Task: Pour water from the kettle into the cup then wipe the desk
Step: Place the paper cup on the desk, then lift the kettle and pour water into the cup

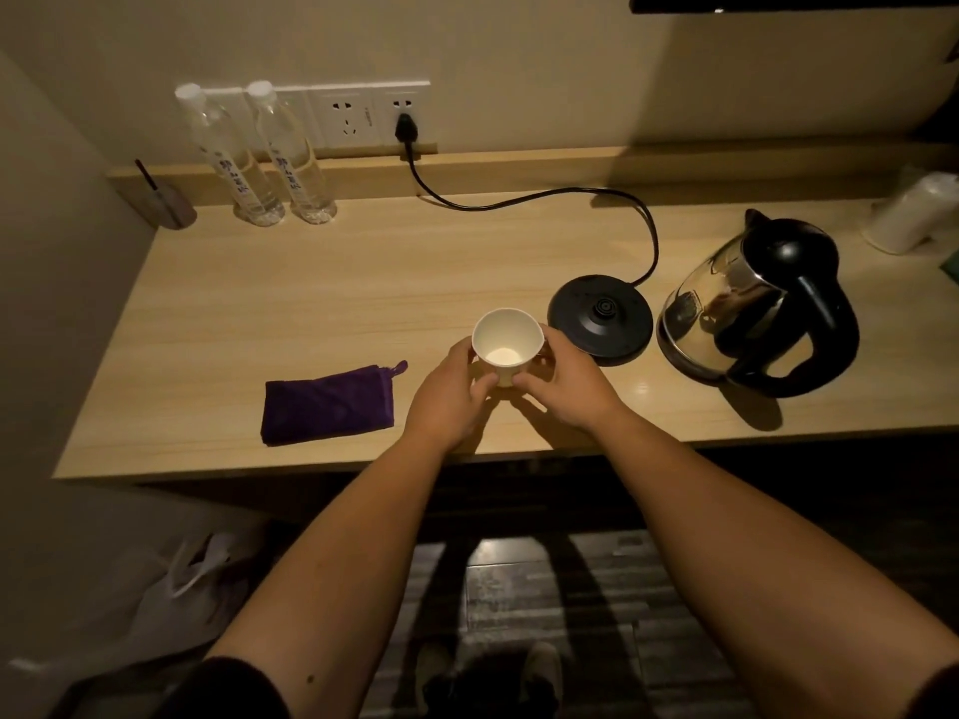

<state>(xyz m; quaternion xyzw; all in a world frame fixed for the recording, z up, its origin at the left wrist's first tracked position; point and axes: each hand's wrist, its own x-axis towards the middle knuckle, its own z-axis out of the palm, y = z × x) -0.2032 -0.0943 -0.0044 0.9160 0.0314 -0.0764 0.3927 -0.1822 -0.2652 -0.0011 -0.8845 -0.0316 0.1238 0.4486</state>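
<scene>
Stretching across the middle of the frame, the desk (218,303) carries everything within easy reach. At centre right the kettle (752,308) stands off its base (599,319), handle turned toward the lower right, probably so the right hand can take it for pouring. Lower left of centre lies the folded purple cloth (327,404), seemingly kept ready for wiping. At frame centre the white cup (506,345) sits upright, apparently dry inside, steadied between the left hand (449,394) and right hand (563,386), both curled round its lower wall.
</scene>
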